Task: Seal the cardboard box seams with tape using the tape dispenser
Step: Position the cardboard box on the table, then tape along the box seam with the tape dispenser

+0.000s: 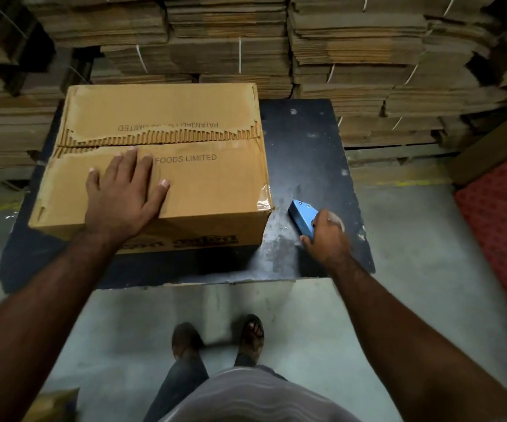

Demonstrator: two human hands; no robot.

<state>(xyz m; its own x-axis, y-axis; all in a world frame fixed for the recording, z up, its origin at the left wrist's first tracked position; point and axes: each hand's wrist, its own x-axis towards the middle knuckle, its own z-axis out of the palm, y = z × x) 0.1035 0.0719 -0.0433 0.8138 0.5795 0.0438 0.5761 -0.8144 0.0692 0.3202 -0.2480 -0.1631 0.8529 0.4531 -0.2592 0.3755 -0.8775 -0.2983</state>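
A brown cardboard box (209, 190) stands on the left half of a low black table (304, 153). Its two top flaps meet in a centre seam with torn, exposed corrugation along it; I cannot tell whether tape covers the seam. My left hand (124, 193) lies flat, fingers spread, on the near flap, pressing it down. To the right of the box, my right hand (325, 236) is closed around a blue tape dispenser (302, 216) that rests on the table top. The dispenser's tape roll is mostly hidden by my fingers.
Tall stacks of flattened, strapped cartons (352, 56) fill the whole background behind the table. A red patterned surface (501, 214) lies at the right. My sandalled feet (218, 336) stand on the grey concrete floor in front of the table edge.
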